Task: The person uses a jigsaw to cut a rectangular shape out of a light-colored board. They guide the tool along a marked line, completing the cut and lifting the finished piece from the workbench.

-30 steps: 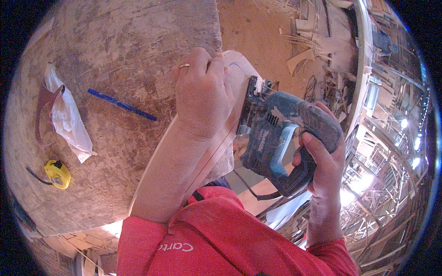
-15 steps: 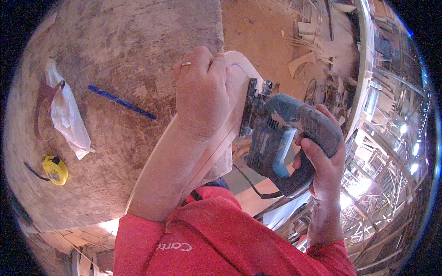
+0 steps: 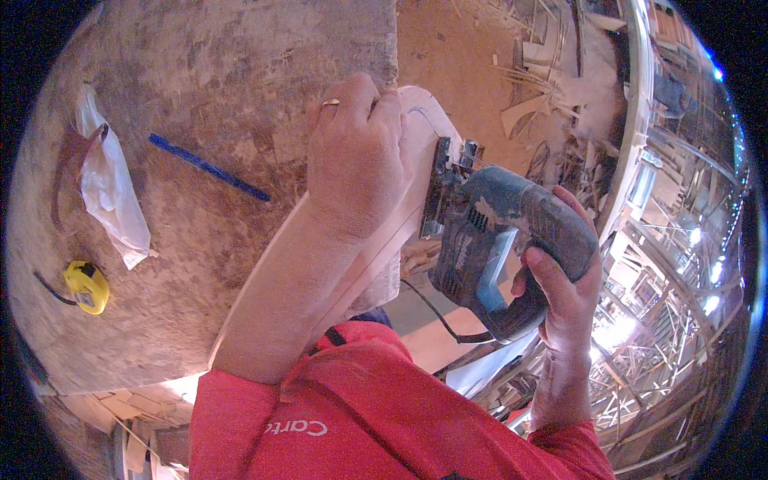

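My left hand (image 3: 356,152), with a ring on one finger, presses down on a pale wooden board (image 3: 424,110), its fingers curled at the board's far part. The board has a rounded far end and lies along the worktable's right edge, partly under my left forearm. Pencil lines run along it and curve near its end. My right hand (image 3: 564,280) grips a dusty blue-and-black jigsaw (image 3: 500,240) by its handle. The jigsaw is tilted sideways, its metal shoe (image 3: 436,188) against the board's right side. I cannot make out the blade.
On the worn worktable (image 3: 216,80) lie a blue pencil-like stick (image 3: 210,167), a white plastic bag (image 3: 112,196) and a yellow tape measure (image 3: 86,286). The jigsaw's cord (image 3: 448,324) loops below it. Wood offcuts (image 3: 524,112) litter the sandy floor.
The view has shifted slightly, so the table's edge sits a little further right and the items at left a little higher. Both hands keep their holds; the jigsaw stays against the board.
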A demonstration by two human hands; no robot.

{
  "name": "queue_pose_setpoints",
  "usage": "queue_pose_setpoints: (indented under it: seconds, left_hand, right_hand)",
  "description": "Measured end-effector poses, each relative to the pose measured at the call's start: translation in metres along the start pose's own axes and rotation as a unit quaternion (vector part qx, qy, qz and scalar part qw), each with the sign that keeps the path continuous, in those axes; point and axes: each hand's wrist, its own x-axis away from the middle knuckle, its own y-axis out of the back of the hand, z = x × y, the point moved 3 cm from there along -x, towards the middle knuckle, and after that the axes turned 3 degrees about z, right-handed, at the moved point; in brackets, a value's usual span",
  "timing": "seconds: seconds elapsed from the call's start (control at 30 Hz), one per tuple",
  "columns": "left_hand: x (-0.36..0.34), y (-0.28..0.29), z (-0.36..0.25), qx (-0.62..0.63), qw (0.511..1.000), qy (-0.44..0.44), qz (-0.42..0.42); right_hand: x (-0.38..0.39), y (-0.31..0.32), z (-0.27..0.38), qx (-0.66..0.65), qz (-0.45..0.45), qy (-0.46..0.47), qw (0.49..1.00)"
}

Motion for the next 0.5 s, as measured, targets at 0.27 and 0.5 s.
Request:
queue_pose_setpoints:
  seconds: [0.27, 0.5]
  left_hand:
    - [-0.0004, 0.0024, 0.0007, 0.001, 1.0, -0.004, 0.003]
    - [-0.0004, 0.004, 0.0009, 0.006, 1.0, -0.006, 0.006]
  right_hand:
    - [0.0004, 0.0059, -0.0023, 0.002, 0.027, -0.017, 1.0]
    - [-0.001, 0.0094, -0.0019, 0.012, 0.049, -0.009, 0.999]
